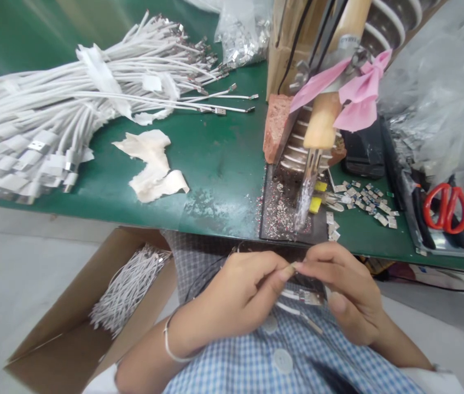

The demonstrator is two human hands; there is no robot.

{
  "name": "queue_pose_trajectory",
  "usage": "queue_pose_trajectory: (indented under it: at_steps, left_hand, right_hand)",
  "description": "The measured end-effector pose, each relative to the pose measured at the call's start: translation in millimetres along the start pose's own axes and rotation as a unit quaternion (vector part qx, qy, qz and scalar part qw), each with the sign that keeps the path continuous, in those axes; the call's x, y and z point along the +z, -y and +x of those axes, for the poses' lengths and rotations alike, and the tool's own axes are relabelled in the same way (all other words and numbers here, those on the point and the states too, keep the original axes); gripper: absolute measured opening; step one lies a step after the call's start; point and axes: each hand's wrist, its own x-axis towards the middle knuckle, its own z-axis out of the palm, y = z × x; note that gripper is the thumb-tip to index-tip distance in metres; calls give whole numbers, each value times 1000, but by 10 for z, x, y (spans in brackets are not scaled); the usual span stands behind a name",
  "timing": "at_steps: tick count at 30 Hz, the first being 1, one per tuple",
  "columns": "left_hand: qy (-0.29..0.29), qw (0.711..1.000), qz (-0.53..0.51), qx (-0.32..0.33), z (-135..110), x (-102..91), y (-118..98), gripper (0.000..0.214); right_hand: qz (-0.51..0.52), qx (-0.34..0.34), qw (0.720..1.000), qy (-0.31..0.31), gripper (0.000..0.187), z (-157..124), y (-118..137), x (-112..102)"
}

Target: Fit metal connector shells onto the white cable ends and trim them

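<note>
My left hand is closed in a pinch over my lap, thumb and index finger pressed together at a tiny, pale thing too small to name. My right hand comes in from the other side. Its index fingertip touches the left fingertips, while its thumb stays apart, lower down. Below the hands, a white cable with a metal connector shows past the left hand's edge. A second white cable lies just under it, its far end over the checked cloth. Where these cables lead under my left hand is hidden.
A soldering iron points down over a dark, solder-spattered pad. Small connector boards and red-handled scissors lie right. A large bundle of white cables covers the table's left. A cardboard box of cables stands below.
</note>
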Motion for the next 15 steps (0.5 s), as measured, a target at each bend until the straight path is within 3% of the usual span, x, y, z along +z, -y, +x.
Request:
queue_pose_trajectory:
  at_steps: [10, 15]
  left_hand:
    - [10, 999, 7, 33, -1, 30, 39, 26]
    - [15, 1000, -25, 6, -20, 21, 37, 19]
  right_hand:
    - [7, 12, 1000, 10, 41, -1, -20, 42]
    - [48, 49, 995, -74, 31, -61, -33, 43]
